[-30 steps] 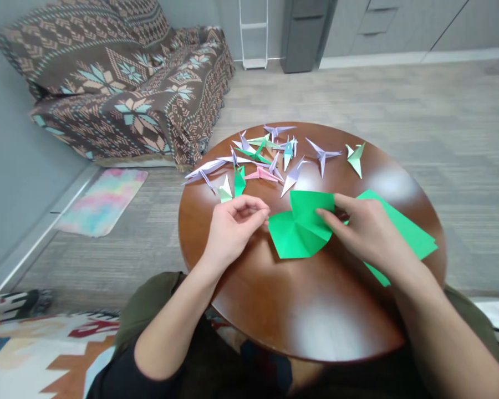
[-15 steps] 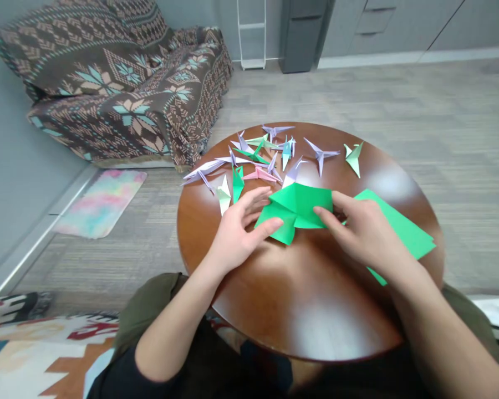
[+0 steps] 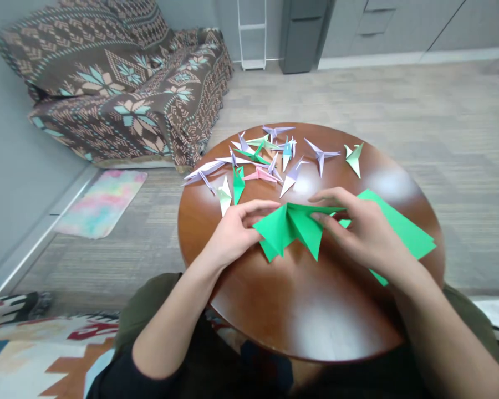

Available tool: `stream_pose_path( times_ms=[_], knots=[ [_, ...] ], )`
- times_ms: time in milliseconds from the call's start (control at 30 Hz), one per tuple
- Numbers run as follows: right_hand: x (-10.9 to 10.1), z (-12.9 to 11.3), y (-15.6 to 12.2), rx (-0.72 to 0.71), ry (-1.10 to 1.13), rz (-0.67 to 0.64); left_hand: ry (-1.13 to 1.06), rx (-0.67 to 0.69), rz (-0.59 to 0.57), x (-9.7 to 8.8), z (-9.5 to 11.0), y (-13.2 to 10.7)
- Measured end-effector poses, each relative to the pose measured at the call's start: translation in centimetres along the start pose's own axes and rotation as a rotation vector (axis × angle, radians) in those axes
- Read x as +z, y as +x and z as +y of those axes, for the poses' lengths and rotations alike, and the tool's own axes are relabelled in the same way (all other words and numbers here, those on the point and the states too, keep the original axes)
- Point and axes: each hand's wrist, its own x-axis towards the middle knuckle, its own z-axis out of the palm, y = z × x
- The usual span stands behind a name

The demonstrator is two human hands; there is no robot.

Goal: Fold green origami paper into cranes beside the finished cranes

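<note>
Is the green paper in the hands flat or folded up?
Folded. The green paper stands in creased, pointed flaps, pinched between the left hand and right hand.

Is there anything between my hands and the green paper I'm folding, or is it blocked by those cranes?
Nothing visible is in the way. Both the left hand and right hand already grip the green paper directly. The folded cranes lie farther back on the round table, apart from it. The spare green sheets lie under the right hand.

Round wooden table (image 3: 316, 316) bears paper cranes (image 3: 270, 158) and green sheets (image 3: 403, 230).
</note>
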Motion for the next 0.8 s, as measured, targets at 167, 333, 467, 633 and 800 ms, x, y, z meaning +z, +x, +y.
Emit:
stream_pose_path(
  times_ms=[167,333,467,633,800],
  knots=[
    [0.13,0.02,-0.08,-0.021,-0.062,0.034,-0.055,-0.062,0.035,-0.01,-0.22,-0.13],
    [0.09,0.16,-0.02,0.014,-0.05,0.076,-0.173,-0.125,0.077,0.09,-0.44,-0.27],
    [-0.09,-0.01,0.14,0.082,0.022,0.089,-0.188,-0.151,0.095,-0.07,-0.78,-0.09],
    [-0.19,0.06,0.19,0.079,-0.012,0.091,-0.164,-0.101,0.062,-0.14,-0.9,0.23],
    [-0.05,0.36,0.18,0.086,0.049,0.13,-0.113,-0.035,0.018,0.19,-0.27,0.31]
  ],
)
